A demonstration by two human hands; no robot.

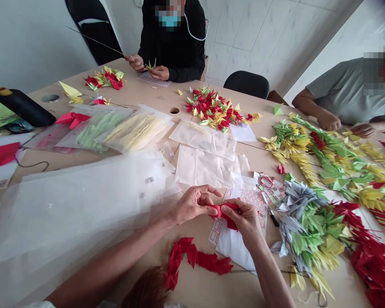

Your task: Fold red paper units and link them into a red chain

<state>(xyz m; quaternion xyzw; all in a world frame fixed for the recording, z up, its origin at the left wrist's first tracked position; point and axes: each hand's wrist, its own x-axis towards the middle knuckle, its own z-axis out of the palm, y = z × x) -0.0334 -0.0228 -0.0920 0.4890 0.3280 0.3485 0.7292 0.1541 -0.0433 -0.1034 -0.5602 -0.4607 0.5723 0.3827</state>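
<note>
Near the middle of the table, my left hand (192, 204) pinches one end of a red folded paper piece (230, 223) between thumb and fingers. My right hand (246, 219) grips the same paper from the other side, and its fingers partly cover it. Beneath the hands lie a sheet of red-bordered labels (215, 231) and a white sheet (232, 250). Closer to me, a strand of red folded paper pieces (192, 256) curves across the table.
Clear plastic bags (83, 201) spread on the left, with a black thread cone (24, 107) behind. Strands of yellow and green paper (327, 149) and grey paper pieces (297, 199) cover the right. Two people sit opposite; one's hands (158, 72) hold a thin rod and folded paper.
</note>
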